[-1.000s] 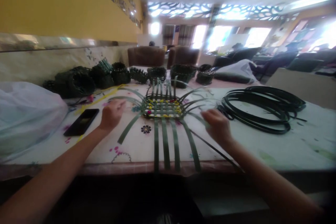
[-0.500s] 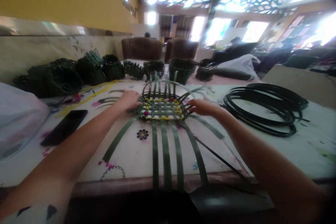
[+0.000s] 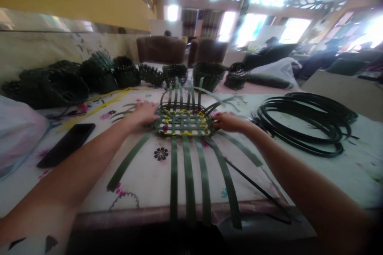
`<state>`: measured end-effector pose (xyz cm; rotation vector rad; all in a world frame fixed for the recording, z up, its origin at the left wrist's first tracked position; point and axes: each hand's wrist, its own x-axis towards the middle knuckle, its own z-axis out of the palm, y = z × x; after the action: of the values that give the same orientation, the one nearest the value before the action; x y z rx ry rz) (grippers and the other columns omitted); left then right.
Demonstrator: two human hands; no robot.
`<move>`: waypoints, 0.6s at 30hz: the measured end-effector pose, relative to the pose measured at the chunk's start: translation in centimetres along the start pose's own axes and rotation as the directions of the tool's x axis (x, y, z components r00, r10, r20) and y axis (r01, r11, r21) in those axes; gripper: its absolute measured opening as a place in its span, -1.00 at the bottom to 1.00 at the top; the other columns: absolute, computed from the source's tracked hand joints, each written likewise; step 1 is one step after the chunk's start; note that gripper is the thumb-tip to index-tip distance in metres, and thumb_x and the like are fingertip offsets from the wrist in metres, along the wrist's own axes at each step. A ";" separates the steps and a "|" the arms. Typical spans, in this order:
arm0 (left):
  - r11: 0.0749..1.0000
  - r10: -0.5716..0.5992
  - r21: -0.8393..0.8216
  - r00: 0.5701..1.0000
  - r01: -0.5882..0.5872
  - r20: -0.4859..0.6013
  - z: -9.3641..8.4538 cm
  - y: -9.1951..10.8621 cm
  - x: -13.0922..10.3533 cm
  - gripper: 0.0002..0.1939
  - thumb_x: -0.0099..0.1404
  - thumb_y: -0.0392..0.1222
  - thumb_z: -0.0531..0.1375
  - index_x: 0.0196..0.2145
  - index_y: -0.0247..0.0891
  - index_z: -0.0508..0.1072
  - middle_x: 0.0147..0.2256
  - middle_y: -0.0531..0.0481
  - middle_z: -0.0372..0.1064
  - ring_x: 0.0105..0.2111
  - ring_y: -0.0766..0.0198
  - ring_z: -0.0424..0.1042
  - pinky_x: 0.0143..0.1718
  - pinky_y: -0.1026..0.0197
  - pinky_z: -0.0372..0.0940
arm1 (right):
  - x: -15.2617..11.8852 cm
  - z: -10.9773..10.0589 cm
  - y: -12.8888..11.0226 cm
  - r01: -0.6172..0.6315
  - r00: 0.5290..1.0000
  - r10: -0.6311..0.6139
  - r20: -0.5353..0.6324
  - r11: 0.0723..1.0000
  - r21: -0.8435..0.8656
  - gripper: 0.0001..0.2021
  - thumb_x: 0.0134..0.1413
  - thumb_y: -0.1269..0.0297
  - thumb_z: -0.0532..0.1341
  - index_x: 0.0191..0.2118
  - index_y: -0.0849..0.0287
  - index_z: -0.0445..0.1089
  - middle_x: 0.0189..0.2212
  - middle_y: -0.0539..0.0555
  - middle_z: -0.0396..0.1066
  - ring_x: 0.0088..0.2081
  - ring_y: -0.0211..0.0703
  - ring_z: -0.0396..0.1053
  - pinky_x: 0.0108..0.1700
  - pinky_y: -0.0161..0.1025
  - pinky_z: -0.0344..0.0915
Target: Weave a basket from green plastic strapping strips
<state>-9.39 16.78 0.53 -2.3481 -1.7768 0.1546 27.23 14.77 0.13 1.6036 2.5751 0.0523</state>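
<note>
Head view: woven base [image 3: 185, 121] at frame centre on the table [image 3: 329, 167]. Left hand [image 3: 145, 112] rests on its left edge, right hand [image 3: 229, 121] on its right edge; fingers look curled, real grip unclear. Best to press both sides evenly so the long green strips [image 3: 188, 175] stay squared. Versus a second ago, both hands moved inward onto the base; phone [image 3: 66, 150] unmoved.

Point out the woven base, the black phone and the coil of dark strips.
woven base [image 3: 184, 121], head view, on its plaited middle.
black phone [image 3: 67, 150], head view, on the middle of its screen.
coil of dark strips [image 3: 299, 139], head view, on its near rim.
</note>
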 end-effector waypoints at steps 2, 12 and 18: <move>1.000 -0.002 0.024 1.000 0.002 -0.010 -0.2 0.2 0.3 -0.35 0.32 0.10 0.12 0.27 -0.25 0.23 0.17 -0.31 0.30 0.13 -0.23 0.23 0.10 -0.14 0.12 | 0.5 0.1 -0.4 -0.036 0.998 0.036 0.048 0.999 -0.004 -0.63 0.28 0.20 0.08 0.10 0.21 0.38 0.12 0.29 0.38 0.13 0.14 0.32 0.14 0.07 0.18; 0.991 0.054 0.123 0.997 -0.047 -0.054 0.3 0.6 1.0 -0.59 0.33 -0.08 0.08 0.02 -0.33 0.48 0.02 -0.27 0.40 0.01 -0.12 0.33 -0.03 0.00 0.20 | 2.3 0.6 -2.1 -0.195 0.978 0.197 0.076 0.980 -0.033 -0.61 0.27 0.13 0.07 0.04 0.27 0.40 0.04 0.35 0.43 0.08 0.16 0.37 0.08 0.06 0.24; 0.983 0.090 0.173 0.980 -0.058 -0.180 0.1 1.3 0.3 -0.64 0.30 -0.09 0.14 -0.09 -0.40 0.52 -0.07 -0.30 0.43 -0.04 -0.08 0.38 0.02 -0.03 0.19 | 1.8 -0.1 -3.9 -0.193 0.979 0.183 -0.093 0.976 -0.106 -0.66 0.22 0.20 0.12 -0.07 0.35 0.49 -0.01 0.36 0.44 0.03 0.17 0.36 0.16 0.13 0.10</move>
<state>-8.12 16.73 0.21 -2.2309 -1.5286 0.0858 22.94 14.62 -0.23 1.8321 2.4192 0.2826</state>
